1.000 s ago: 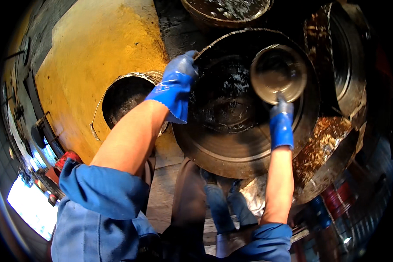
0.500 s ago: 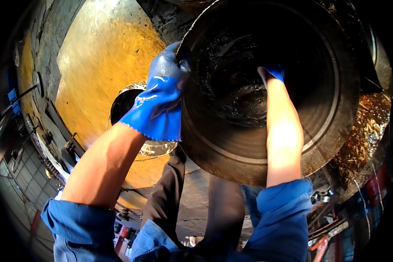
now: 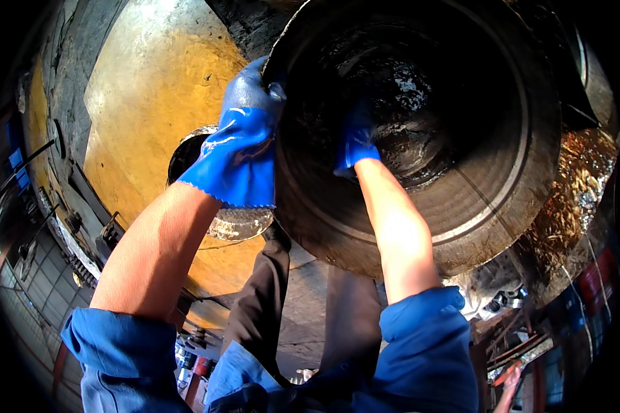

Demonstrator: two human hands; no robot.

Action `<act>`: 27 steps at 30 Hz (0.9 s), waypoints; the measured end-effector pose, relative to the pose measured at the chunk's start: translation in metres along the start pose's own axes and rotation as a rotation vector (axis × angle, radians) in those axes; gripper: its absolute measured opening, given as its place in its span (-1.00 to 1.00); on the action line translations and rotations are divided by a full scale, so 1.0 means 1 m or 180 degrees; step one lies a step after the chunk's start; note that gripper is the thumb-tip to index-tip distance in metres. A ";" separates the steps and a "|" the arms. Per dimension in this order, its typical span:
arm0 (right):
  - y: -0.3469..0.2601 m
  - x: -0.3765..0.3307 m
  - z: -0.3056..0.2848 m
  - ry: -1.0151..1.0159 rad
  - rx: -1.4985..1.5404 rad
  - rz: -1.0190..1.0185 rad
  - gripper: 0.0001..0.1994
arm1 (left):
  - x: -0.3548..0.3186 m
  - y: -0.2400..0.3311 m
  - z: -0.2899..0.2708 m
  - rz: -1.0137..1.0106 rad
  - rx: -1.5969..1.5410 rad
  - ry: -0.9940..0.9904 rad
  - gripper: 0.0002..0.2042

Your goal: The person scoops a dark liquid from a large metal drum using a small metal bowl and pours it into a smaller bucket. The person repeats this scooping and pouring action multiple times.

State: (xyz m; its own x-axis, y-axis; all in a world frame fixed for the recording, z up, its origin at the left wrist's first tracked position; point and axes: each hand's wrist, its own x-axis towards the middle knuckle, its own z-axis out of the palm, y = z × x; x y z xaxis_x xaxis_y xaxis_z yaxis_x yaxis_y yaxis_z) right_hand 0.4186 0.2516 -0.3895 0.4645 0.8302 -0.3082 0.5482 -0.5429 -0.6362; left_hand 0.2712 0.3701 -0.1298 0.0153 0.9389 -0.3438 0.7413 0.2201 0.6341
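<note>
A large dark metal drum (image 3: 455, 242), its open mouth facing me, fills the upper right of the view. My left hand (image 3: 250, 117), in a long blue rubber glove, is closed over the drum's left rim. Inside the drum reaches my right hand (image 3: 358, 141), gloved in blue too; its fingers are lost in the shadow, so I cannot make out whether they hold anything. Dark wet liquid (image 3: 410, 81) glistens and ripples at the drum's bottom, just beyond the right hand.
A smaller bucket (image 3: 244, 224) with a crusted rim stands left of the drum, partly behind my left glove. Worn yellow sheeting (image 3: 151, 89) covers the floor there. Brown shavings or chips (image 3: 573, 186) lie in a heap at the right. My legs are close below the drum.
My right hand has swept left inside the drum, from its middle right toward the left wall. The drum's rim and my left hand sit slightly farther left and up in view.
</note>
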 end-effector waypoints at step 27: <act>-0.078 0.000 -0.314 -0.2415 0.1373 0.1489 -0.67 | -0.001 -0.011 -0.010 -0.0089 0.0195 -0.0193 -0.62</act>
State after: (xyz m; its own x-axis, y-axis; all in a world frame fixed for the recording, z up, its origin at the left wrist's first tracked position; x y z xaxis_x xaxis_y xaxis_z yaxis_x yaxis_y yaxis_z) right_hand 0.5940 0.2544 -0.1173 -0.0816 0.4866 -0.8698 0.0530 -0.8694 -0.4913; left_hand 0.2562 0.3695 -0.1289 0.0332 0.9144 -0.4034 0.7817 0.2278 0.5806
